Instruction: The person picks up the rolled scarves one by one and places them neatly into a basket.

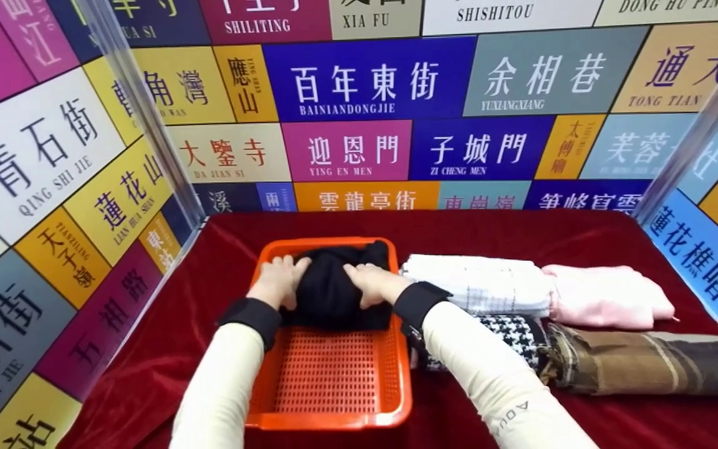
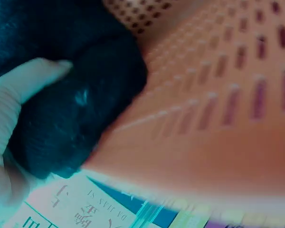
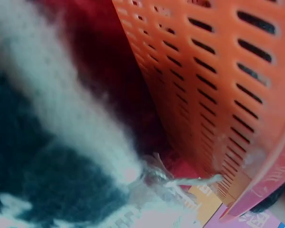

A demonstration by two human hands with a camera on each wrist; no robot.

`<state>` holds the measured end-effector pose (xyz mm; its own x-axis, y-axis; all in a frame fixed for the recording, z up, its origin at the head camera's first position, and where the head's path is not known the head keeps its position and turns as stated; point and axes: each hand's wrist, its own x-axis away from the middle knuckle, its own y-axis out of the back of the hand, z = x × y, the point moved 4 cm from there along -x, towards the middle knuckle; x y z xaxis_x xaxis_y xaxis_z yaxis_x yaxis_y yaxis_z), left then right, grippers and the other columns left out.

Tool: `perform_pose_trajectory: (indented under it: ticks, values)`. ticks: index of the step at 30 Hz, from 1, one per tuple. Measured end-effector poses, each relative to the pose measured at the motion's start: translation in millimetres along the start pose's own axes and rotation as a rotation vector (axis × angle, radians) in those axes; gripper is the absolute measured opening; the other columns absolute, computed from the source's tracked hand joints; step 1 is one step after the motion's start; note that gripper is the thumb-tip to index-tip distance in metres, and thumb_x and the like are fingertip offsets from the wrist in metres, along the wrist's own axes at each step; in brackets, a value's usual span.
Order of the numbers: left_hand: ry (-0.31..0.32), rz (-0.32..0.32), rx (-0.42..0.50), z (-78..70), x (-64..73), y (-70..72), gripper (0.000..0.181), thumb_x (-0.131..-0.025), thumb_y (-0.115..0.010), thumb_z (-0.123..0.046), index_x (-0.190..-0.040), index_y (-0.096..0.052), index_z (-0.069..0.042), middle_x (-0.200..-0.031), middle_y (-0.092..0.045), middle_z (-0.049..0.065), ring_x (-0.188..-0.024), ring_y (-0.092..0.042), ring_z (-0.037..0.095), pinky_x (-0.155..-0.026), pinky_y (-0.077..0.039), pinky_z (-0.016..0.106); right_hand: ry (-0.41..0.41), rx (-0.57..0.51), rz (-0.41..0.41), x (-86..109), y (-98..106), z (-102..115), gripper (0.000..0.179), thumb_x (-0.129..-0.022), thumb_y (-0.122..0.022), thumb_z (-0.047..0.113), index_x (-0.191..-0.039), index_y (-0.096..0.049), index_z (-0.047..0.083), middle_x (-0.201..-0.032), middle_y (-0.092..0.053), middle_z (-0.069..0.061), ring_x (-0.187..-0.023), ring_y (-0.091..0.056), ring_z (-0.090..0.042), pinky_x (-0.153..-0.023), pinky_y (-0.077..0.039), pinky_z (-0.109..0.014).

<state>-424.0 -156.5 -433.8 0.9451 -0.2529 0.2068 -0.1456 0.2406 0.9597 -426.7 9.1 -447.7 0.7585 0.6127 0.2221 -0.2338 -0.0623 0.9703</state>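
A bundle of black cloth (image 1: 329, 290) lies in the far half of an orange plastic basket (image 1: 328, 422). My left hand (image 1: 277, 280) grips its left side. In the left wrist view the thumb of that hand (image 2: 23, 85) lies over the dark fabric (image 2: 90, 90), close to the perforated basket wall (image 2: 194, 118). My right hand (image 1: 373, 282) holds the bundle's right side, thumb towards the middle. In the right wrist view only a sliver of that hand shows at the lower right edge, behind the basket rim (image 3: 261, 192). Most fingers are hidden by the cloth.
Right of the basket lie a folded white checked cloth (image 1: 477, 280), a pink cloth (image 1: 611, 296), a black-and-white houndstooth cloth (image 1: 515, 337) and a brown plaid roll (image 1: 658, 362). Dark red velvet (image 1: 166, 362) covers the table. Printed panels (image 1: 365, 81) stand behind and at both sides.
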Motion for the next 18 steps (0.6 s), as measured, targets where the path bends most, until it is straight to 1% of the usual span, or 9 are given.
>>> perform_pose_trajectory:
  ticks: [2, 5, 11, 13, 15, 17, 18]
  values:
    - [0.0, 0.022, -0.005, -1.4, -2.3, -5.6, 0.094, -0.06, -0.08, -0.022, -0.139, -0.029, -0.017, -0.119, -0.046, 0.022, -0.105, -0.047, 0.04, -0.079, -0.045, 0.052, -0.002, -0.005, 0.009, -0.7, -0.4, -0.8, 0.089, -0.071, -0.077, 0.016, -0.141, -0.024, -0.003, -0.133, -0.042, -0.026, -0.123, -0.039, -0.038, -0.104, -0.032, -0.04]
    - [0.006, 0.043, -0.01, -2.0, -3.6, -9.2, 0.098, -0.06, -0.081, -0.025, -0.141, -0.027, -0.017, -0.121, -0.044, 0.022, -0.106, -0.047, 0.039, -0.078, -0.045, 0.051, 0.007, -0.003, 0.024, -0.8, 1.7, -0.5, 0.09, -0.071, -0.078, 0.017, -0.141, -0.024, -0.002, -0.134, -0.041, -0.025, -0.124, -0.038, -0.038, -0.105, -0.031, -0.04]
    - [0.0, 0.029, -0.01, -4.2, -4.5, -15.8, 0.099, -0.061, -0.081, -0.029, -0.142, -0.025, -0.017, -0.122, -0.044, 0.022, -0.107, -0.046, 0.039, -0.079, -0.046, 0.049, 0.02, 0.008, 0.056, 1.2, 3.5, -3.2, 0.091, -0.072, -0.077, 0.02, -0.142, -0.022, -0.001, -0.136, -0.039, -0.024, -0.126, -0.037, -0.038, -0.105, -0.031, -0.039]
    - [-0.001, 0.004, -0.001, -3.4, -4.0, -15.4, 0.1, -0.06, -0.081, -0.028, -0.142, -0.026, -0.016, -0.121, -0.044, 0.022, -0.106, -0.046, 0.04, -0.079, -0.045, 0.049, 0.025, -0.024, 0.049, 2.3, 4.5, -4.6, 0.091, -0.072, -0.077, 0.019, -0.142, -0.022, -0.001, -0.137, -0.039, -0.024, -0.126, -0.037, -0.038, -0.105, -0.031, -0.039]
    - [-0.003, -0.037, 0.014, -0.6, -2.3, -13.0, 0.101, -0.058, -0.083, -0.028, -0.141, -0.027, -0.017, -0.122, -0.044, 0.022, -0.106, -0.045, 0.04, -0.079, -0.044, 0.05, 0.043, -0.068, 0.032, 5.1, 6.5, -6.3, 0.088, -0.073, -0.076, 0.018, -0.142, -0.024, -0.001, -0.137, -0.039, -0.025, -0.127, -0.036, -0.037, -0.106, -0.03, -0.039]
    - [-0.016, -0.083, 0.047, 4.0, 1.1, -10.0, 0.103, -0.056, -0.084, -0.029, -0.141, -0.028, -0.016, -0.123, -0.045, 0.021, -0.106, -0.045, 0.04, -0.082, -0.042, 0.051, 0.082, -0.131, -0.004, 10.9, 10.7, -8.6, 0.083, -0.074, -0.074, 0.015, -0.14, -0.027, -0.002, -0.137, -0.039, -0.024, -0.127, -0.036, -0.036, -0.106, -0.029, -0.039]
    - [-0.027, -0.107, 0.073, 6.9, 3.7, -8.3, 0.104, -0.055, -0.085, -0.03, -0.141, -0.029, -0.016, -0.123, -0.045, 0.021, -0.107, -0.044, 0.04, -0.084, -0.041, 0.051, 0.116, -0.159, -0.032, 15.4, 14.5, -9.8, 0.08, -0.075, -0.073, 0.014, -0.139, -0.029, -0.003, -0.136, -0.04, -0.024, -0.126, -0.037, -0.036, -0.106, -0.029, -0.04]
